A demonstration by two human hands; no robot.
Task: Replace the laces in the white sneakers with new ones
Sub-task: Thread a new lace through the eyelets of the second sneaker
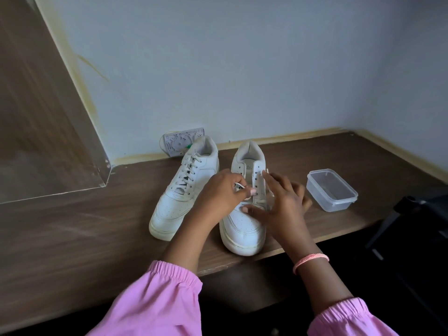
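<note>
Pink elasticated sleeves (155,304) fill the near foreground, and from them both forearms reach forward over the front edge of the wooden worktop (72,226). On the right wrist sits a pink bracelet (310,261). Both hands work at the right-hand sneaker (244,226), which stands near the front edge with its toe just over it and its heel toward the wall. Its upper eyelets are open and dark, and only the lowest rows carry the new lace (257,202). The left hand (219,192) has its fingers curled together, pinching a loop of that lace over the tongue. The right hand (282,202) hovers over the shoe's outer side with fingers spread apart, its index finger pointing up toward a lace end at the eyelets (whether it actually touches the lace I cannot tell). Just beside this shoe, to the left, stands the other white sneaker (184,190), fully laced. A small printed packet (180,141) leans against the wall at the back edge behind it. Toward the worktop's right end lies a clear plastic container (332,190), well apart from the shoes.
</note>
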